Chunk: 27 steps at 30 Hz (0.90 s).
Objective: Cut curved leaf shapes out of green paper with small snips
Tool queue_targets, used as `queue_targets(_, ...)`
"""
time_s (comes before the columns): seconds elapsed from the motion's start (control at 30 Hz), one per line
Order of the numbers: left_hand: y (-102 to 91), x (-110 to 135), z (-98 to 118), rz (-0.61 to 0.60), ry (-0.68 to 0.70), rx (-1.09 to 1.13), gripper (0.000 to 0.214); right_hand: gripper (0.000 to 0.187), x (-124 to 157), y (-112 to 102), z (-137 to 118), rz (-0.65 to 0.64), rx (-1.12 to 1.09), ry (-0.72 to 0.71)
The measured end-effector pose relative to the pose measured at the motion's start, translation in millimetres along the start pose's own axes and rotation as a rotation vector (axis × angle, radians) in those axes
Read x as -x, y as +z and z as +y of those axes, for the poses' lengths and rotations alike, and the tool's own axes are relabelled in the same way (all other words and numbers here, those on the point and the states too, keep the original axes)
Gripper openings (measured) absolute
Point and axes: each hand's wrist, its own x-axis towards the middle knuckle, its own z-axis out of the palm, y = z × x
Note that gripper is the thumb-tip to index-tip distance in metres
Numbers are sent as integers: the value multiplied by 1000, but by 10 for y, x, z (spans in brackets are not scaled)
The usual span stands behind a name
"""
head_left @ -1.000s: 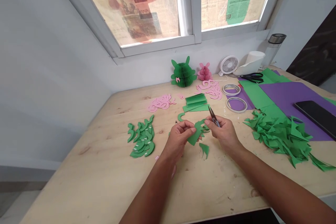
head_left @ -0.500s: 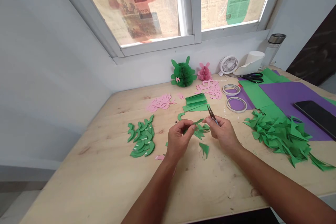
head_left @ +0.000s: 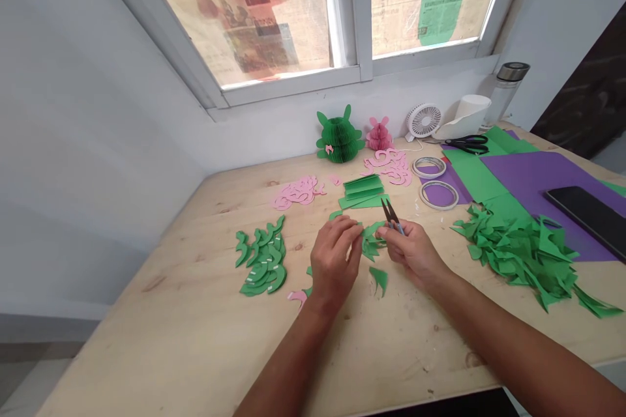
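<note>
My right hand (head_left: 413, 249) is closed around small scissors (head_left: 391, 214) with dark, slightly parted blades pointing up and away. My left hand (head_left: 336, 257) is turned palm down, its fingers bent over a piece of green paper (head_left: 360, 227) that shows only at the fingertips. Between the hands lie green paper scraps (head_left: 372, 244), and nearer to me rests a loose pointed scrap (head_left: 379, 279). Left of my left hand are curved green paper cutouts (head_left: 264, 264), some with white strips. A pink cutout (head_left: 296, 298) lies partly behind my left wrist.
A heap of green offcuts (head_left: 523, 251) lies right, beside purple paper (head_left: 528, 176) and a black phone (head_left: 587, 215). Behind are folded green paper (head_left: 363, 187), tape rolls (head_left: 439, 195), pink cutouts (head_left: 298, 193), black scissors (head_left: 467, 143), a fan (head_left: 424, 121) and a green honeycomb figure (head_left: 341, 140).
My left hand has rolled palm down, and the green strip that stuck out from its fingers is now mostly hidden. The scissors' blades have parted slightly in my right hand.
</note>
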Motion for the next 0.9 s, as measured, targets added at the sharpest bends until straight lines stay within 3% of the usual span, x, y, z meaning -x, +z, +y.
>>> queue_targets(0.17,-27,-5,3,87,-409,173,30,25,7,-4,-9,72,35,-103)
queue_targets(0.33,-18,-65,-7,132,-976,706,37,25,-10,-18,21,102,7,-143)
queue_targets(0.43,-35,-108,30,48,-1226,1008,37,26,-24,-30,53,100,5,-151)
queue_targets(0.6,-78,-126,99,-128,-1349,1316,24,26,-34,-45,113,93,86,-175)
queue_targets(0.8,-64,-126,47,16,-1352,1266,22,28,10,-7,74,50,266,-154)
queue_targets(0.9,-73,-138,21,20,-1287,1186,23,27,7,-24,18,87,319,-170)
